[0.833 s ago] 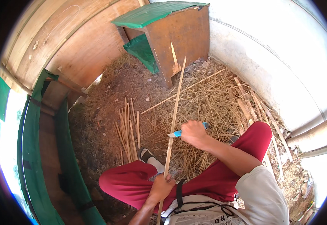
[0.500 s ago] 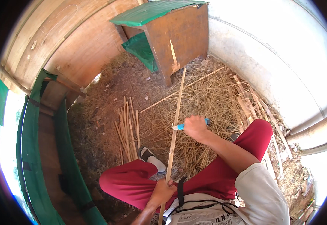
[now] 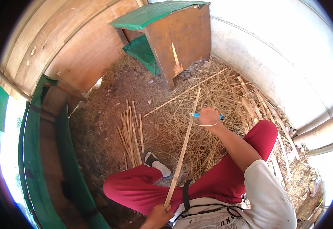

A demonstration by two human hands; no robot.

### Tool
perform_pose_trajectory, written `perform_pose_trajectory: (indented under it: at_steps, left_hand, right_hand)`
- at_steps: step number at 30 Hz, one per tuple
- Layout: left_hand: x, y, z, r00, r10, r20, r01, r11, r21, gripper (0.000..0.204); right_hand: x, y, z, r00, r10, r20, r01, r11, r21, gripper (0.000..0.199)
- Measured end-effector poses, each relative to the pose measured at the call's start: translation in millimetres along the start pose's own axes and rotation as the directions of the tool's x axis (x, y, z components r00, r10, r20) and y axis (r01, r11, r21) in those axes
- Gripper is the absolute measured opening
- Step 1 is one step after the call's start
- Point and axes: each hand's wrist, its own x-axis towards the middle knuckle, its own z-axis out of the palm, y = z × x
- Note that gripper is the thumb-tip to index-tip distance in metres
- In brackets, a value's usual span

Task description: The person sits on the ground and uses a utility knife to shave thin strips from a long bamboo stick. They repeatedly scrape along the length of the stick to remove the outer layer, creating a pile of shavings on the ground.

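Fingers of the left hand (image 3: 159, 216) are curling snugly around the near end of a long, narrow, pale-tan wooden strip (image 3: 183, 152), with the rest of it slanting up and away past the maroon trousers (image 3: 136, 187). Right hand (image 3: 209, 116) is making a tight fist around a blue-handled cutter knife (image 3: 196, 115), so the strip is basically sitting between the two sets of fingers. The blade is meeting the strip just left of the right fingers, toward its far end, and a thin, pale, curved shaving (image 3: 206, 125) is arcing right below that fist.

As for containers: beyond the right fingers and a bit to the left, a brown wooden open-fronted box with a green-covered top (image 3: 185, 42) is standing on the ground. Some crumpled green sheeting (image 3: 141, 53) is filling part of its opening; the rest inside is too shadowed to tell. Way off left of both hands, a long, green-edged wooden trough (image 3: 30, 152) is running along the side, and I can't tell if anything's lying in it.

Ahead of the left fingers, a bundle of slim tan strips (image 3: 130, 131) is lying on the dirt. Loose yellow straw (image 3: 208, 152) is spreading out under and around the right fingers.
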Motion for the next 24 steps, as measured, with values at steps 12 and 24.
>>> perform_pose_trajectory:
  at_steps: [12, 24]
  left_hand:
    - [-39.7, -39.1, -1.5, 0.996, -0.085, 0.021, 0.088, 0.984, -0.152, 0.028]
    - [-71.0, -67.4, -3.1, 0.981, -0.191, 0.017, 0.184, 0.917, -0.353, 0.03]
  right_hand:
    - [6.8, 22.1, 14.9, 0.984, 0.119, 0.133, -0.102, 0.986, -0.134, 0.018]
    - [12.0, 65.0, 30.5, 0.957, 0.241, 0.163, -0.188, 0.94, -0.286, 0.017]
